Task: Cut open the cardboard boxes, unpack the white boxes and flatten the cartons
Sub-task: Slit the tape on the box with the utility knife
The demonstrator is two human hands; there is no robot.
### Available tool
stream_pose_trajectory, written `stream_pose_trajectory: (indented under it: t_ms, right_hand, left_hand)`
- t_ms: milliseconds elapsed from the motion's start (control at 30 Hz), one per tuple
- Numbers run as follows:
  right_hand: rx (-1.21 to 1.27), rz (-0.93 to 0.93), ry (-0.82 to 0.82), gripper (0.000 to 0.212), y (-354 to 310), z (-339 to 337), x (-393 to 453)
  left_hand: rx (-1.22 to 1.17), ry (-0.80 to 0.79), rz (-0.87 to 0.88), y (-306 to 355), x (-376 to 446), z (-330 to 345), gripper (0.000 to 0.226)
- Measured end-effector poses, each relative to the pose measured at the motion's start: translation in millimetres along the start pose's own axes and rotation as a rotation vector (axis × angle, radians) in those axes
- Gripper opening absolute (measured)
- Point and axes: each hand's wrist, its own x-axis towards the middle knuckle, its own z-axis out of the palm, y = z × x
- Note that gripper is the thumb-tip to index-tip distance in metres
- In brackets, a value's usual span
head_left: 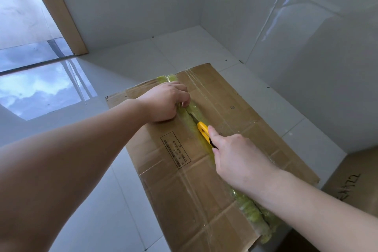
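Note:
A brown cardboard box [180, 161] lies on the white tiled floor, its top seam covered by a strip of yellow-green tape [251, 213]. My right hand [239, 159] grips a yellow utility knife [204, 132], its tip in the seam near the middle of the box. The seam looks split beyond the blade. My left hand [165, 102] rests on the left flap beside the seam, fingers curled and pinching at the tape edge. No white boxes are visible.
A second cardboard carton [351, 182] stands at the right edge against the tiled wall [306, 47]. A wooden door frame [59, 12] and a glossy floor area lie at the far left. White floor tiles surround the box.

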Motion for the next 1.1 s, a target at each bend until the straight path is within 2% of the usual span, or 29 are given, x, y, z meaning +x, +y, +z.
stream_pose_trajectory:
  t_ms: [333, 600, 933, 1100]
  right_hand:
    - [-0.007, -0.03, -0.071, 0.056, 18.3, -11.0, -44.6]
    - [-0.032, -0.049, -0.017, 0.057, 21.1, -1.6, -50.9]
    - [-0.034, -0.058, -0.043, 0.059, 23.0, -3.3, -52.7]
    - [-0.045, -0.058, -0.095, 0.058, 32.3, -8.4, -84.1]
  left_hand:
    - [0.013, -0.004, -0.006, 1.8, -0.9, -1.6, 0.038]
    - [-0.055, -0.038, 0.123, 40.1, -12.2, 14.2, 0.034]
    - [-0.055, -0.068, 0.095, 46.7, -14.9, 13.7, 0.038]
    - [-0.044, -0.072, 0.077, 46.7, -13.5, 14.5, 0.037]
